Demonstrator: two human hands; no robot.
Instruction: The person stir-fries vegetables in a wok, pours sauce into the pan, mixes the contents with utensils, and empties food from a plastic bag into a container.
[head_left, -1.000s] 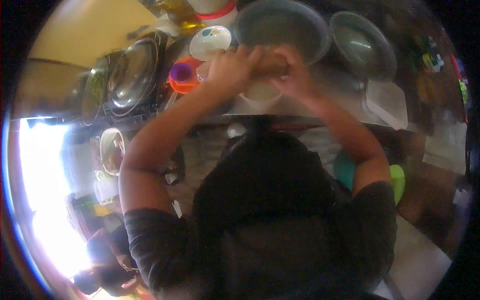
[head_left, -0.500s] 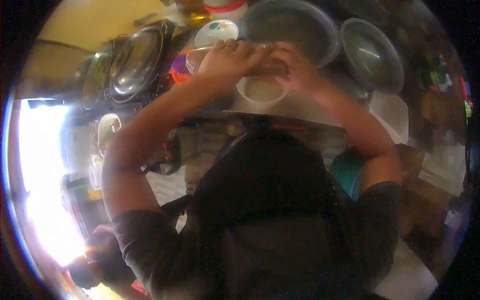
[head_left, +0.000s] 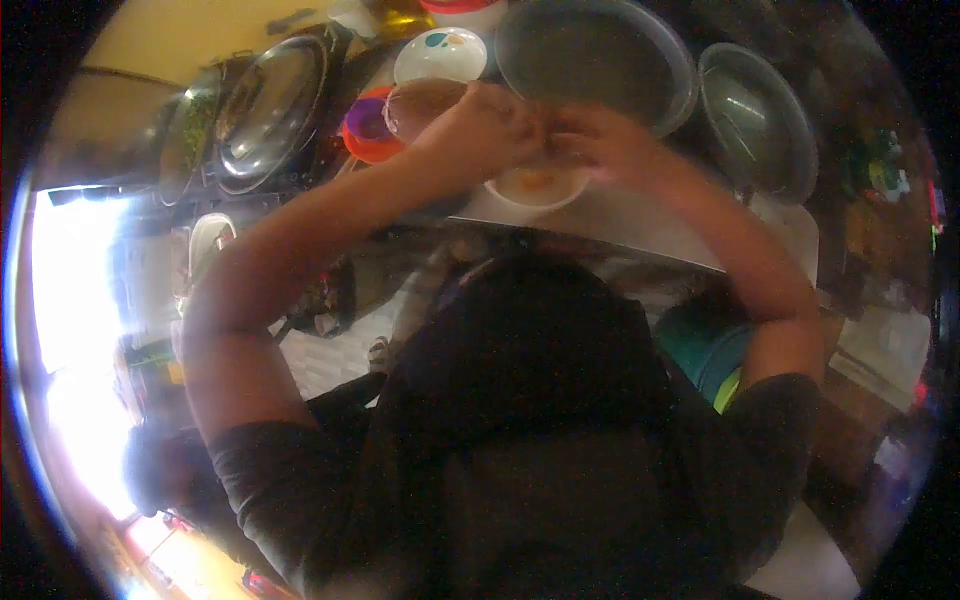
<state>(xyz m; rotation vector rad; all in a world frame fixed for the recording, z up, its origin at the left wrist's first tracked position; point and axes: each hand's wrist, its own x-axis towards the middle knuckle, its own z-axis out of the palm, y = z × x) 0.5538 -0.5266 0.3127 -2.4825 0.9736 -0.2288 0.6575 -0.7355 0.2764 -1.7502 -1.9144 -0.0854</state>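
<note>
Above a small white bowl [head_left: 497,192], my left hand [head_left: 490,125] and my right hand [head_left: 600,138] meet with curled fingers. Motion blur and the fingers themselves hide what they grip, if anything. Inside the bowl lies an orange-yellow blob [head_left: 538,182] that looks like egg yolk. Just beyond my left wrist is a clear brownish bowl [head_left: 425,105], beside an orange and purple container [head_left: 365,145]. A white plate with a teal pattern [head_left: 440,60] sits farther back.
A large grey basin [head_left: 600,60] stands behind my hands, with an oval grey basin [head_left: 760,120] to its right. On the left are a glass-lidded pan [head_left: 275,115] and a bright opening. The table edge [head_left: 600,228] runs before my body; a teal bin [head_left: 700,345] is below.
My hands have drawn closer together, their fingers more curled. The orange-yellow blob now shows in the white bowl, where none was visible before. The whole view has shifted slightly.
</note>
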